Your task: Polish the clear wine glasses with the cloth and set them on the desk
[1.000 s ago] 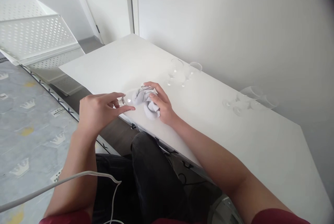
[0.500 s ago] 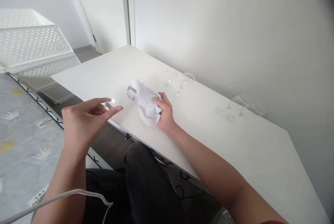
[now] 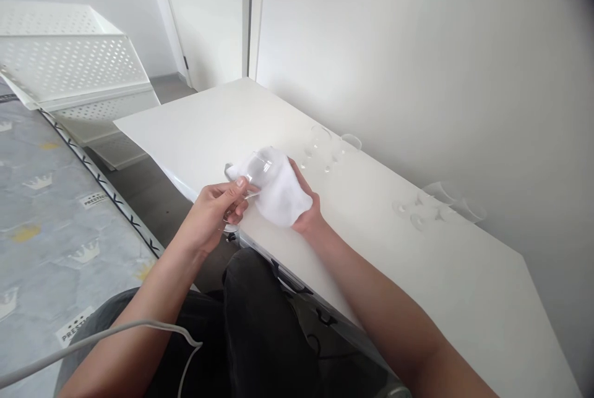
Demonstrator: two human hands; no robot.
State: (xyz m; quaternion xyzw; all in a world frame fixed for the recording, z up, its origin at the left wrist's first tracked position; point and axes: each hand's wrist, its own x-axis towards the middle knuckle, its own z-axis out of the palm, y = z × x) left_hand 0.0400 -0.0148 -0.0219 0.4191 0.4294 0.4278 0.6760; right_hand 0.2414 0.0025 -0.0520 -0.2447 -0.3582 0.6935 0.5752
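My left hand (image 3: 213,209) is closed around the stem end of a clear wine glass (image 3: 256,170), held over the near edge of the white table (image 3: 213,119). My right hand (image 3: 304,209) grips a white cloth (image 3: 283,190) that wraps the bowl of that glass; most of its fingers are hidden under the cloth. Both hands meet at the glass, just above the table's front edge.
Two clear glasses (image 3: 331,144) lie by the wall at mid-table, and further clear glasses (image 3: 439,203) lie farther right. A white perforated rack (image 3: 69,60) stands at the left, beyond a patterned mat (image 3: 46,200). A white cable (image 3: 116,333) crosses my lap. A door (image 3: 208,8) is behind.
My left hand, apart from the cloth half a second ago, has moved right and closed on the glass. The right hand has lifted the cloth around the bowl.
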